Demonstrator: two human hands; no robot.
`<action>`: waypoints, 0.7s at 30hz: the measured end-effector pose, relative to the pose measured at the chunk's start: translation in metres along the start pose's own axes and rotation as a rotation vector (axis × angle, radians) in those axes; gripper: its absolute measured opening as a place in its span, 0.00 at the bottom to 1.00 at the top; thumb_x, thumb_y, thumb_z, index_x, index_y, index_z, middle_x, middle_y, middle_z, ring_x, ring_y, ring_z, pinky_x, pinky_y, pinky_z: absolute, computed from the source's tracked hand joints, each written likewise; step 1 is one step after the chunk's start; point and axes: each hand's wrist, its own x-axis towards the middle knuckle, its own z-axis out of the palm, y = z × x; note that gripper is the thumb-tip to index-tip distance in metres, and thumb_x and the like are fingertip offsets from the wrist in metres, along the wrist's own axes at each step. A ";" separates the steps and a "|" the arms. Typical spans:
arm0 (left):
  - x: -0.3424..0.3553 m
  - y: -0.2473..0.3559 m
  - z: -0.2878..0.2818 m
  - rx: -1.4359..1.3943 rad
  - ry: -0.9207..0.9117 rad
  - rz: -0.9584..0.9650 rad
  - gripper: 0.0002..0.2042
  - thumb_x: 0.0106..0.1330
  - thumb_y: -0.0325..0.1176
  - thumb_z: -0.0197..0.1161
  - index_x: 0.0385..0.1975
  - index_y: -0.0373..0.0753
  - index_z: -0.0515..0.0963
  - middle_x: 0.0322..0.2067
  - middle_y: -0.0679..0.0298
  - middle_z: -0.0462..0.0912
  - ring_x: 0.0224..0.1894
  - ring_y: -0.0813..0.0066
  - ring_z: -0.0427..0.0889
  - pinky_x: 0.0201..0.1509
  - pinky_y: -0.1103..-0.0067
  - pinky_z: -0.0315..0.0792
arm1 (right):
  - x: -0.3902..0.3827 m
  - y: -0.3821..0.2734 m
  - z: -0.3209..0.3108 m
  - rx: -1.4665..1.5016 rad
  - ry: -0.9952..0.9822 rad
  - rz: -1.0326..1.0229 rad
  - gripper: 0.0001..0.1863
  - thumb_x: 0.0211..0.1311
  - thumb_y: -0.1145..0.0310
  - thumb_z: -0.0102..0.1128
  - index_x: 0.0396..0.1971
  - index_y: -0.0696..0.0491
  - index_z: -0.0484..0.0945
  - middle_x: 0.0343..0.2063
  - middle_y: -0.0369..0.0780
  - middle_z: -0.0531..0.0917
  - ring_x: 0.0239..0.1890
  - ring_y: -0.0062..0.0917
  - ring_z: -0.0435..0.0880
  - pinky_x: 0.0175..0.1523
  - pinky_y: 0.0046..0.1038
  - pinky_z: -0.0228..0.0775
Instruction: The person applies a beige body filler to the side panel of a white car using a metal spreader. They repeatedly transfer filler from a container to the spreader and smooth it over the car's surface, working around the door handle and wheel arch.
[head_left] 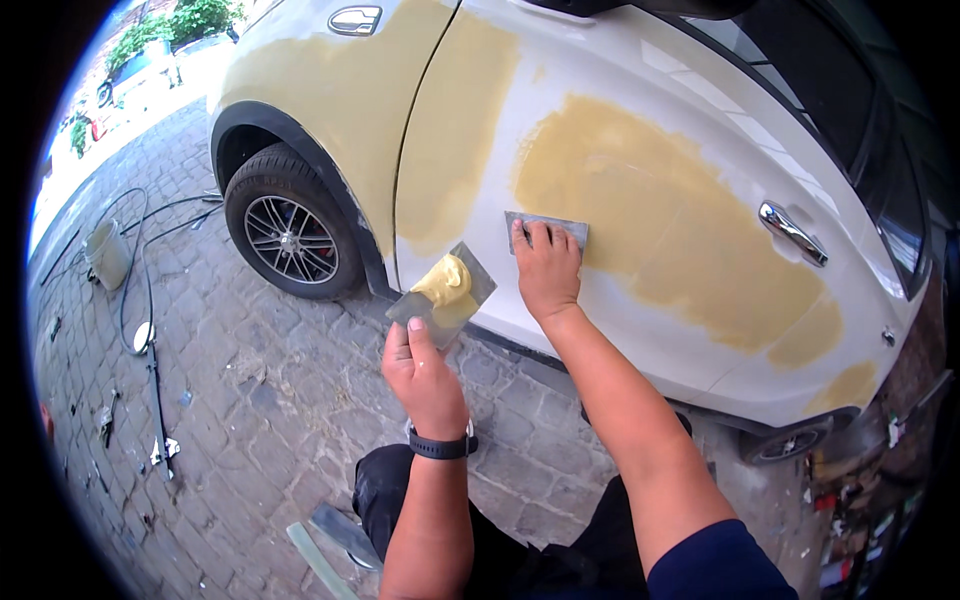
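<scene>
My left hand (pixel 425 375) grips the lower edge of a flat grey plate (pixel 474 287), thumb on top. A yellow mound of body filler (pixel 445 282) sits on that plate. Beside it, my right hand (pixel 549 268) holds a thin grey spreader (pixel 570 230) against the white car door (pixel 640 310), fingers laid over its face. The spreader is at the lower left edge of a large tan filler patch (pixel 650 210) on the door. More tan filler covers the front fender (pixel 330 85) and the door's front part.
The front wheel (pixel 290 240) stands left of my hands, and a chrome door handle (pixel 793 233) is at the right. On the paving lie a hose (pixel 150 240), a long tool (pixel 156 400) and a green strip (pixel 318 562). A white bucket (pixel 106 255) stands farther left.
</scene>
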 end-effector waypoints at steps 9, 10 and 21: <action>-0.001 -0.013 -0.008 0.080 -0.161 -0.106 0.14 0.85 0.35 0.53 0.53 0.31 0.82 0.48 0.61 0.88 0.48 0.74 0.89 0.56 0.72 0.86 | -0.043 -0.009 -0.098 0.762 0.037 0.224 0.22 0.60 0.84 0.63 0.52 0.50 0.90 0.47 0.40 0.87 0.50 0.35 0.87 0.52 0.37 0.81; -0.003 -0.013 -0.003 0.068 -0.170 -0.130 0.14 0.85 0.35 0.53 0.52 0.31 0.82 0.47 0.61 0.89 0.47 0.75 0.89 0.56 0.72 0.85 | -0.046 -0.012 -0.107 0.883 0.043 0.215 0.24 0.57 0.86 0.63 0.52 0.50 0.90 0.48 0.40 0.88 0.49 0.36 0.87 0.51 0.36 0.82; -0.003 -0.026 0.013 -0.040 -0.134 -0.205 0.14 0.83 0.35 0.54 0.54 0.32 0.81 0.46 0.61 0.90 0.46 0.73 0.91 0.51 0.74 0.85 | -0.066 0.004 -0.127 0.896 -0.093 -0.054 0.22 0.53 0.85 0.68 0.48 0.50 0.91 0.42 0.38 0.87 0.44 0.35 0.87 0.47 0.35 0.80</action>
